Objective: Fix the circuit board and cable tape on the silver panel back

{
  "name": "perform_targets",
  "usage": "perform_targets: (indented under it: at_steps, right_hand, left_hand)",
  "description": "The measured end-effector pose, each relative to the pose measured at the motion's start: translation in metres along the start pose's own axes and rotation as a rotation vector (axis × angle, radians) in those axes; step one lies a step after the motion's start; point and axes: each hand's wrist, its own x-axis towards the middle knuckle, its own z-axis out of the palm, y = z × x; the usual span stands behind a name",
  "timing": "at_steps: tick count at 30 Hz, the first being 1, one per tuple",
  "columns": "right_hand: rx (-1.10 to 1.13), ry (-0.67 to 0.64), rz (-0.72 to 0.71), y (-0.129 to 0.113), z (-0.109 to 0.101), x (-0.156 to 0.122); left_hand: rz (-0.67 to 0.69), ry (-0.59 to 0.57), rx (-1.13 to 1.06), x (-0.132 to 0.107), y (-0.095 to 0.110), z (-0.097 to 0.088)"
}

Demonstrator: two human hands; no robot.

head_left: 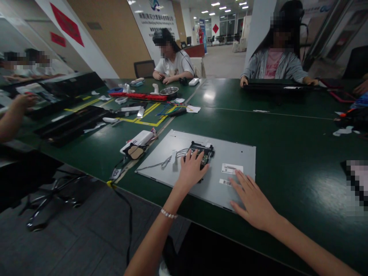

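Observation:
A flat silver metal panel (155, 159), like the back of a display, lies on the green table in front of me. My left hand (192, 168), with a beaded bracelet at the wrist, rests over a circuit board in a black frame (211, 148) near the panel's middle. Its fingers are spread and partly hide the board. Thin grey cables (166, 161) run from the board to the left. Over the panel's right front edge is my right hand (253, 197), fingers apart, holding nothing. Beside its fingertips are white labels (228, 168) stuck on the panel.
Left of the panel sits a white power bank (140, 140) with a black cable (129, 214) hanging off the edge. Black casings (77, 122), a red strip (138, 96) and a metal bowl (169, 91) lie farther left. Co-workers sit across; one holds a black panel (273, 87).

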Motion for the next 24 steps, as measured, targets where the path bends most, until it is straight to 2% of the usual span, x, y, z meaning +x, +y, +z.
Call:
perform_targets:
  at_steps: [8, 18, 24]
  right_hand:
    - [0.013, -0.026, 0.033, -0.002, -0.002, 0.000]
    - [0.032, -0.056, 0.048, -0.003, -0.005, 0.001]
    - [0.024, -0.041, 0.034, -0.002, -0.004, 0.002]
  left_hand:
    - [-0.058, 0.003, 0.012, 0.037, -0.021, 0.011]
    - [-0.130, 0.012, -0.009, 0.066, -0.040, 0.016]
    - [-0.083, 0.038, -0.070, 0.074, -0.049, 0.008]
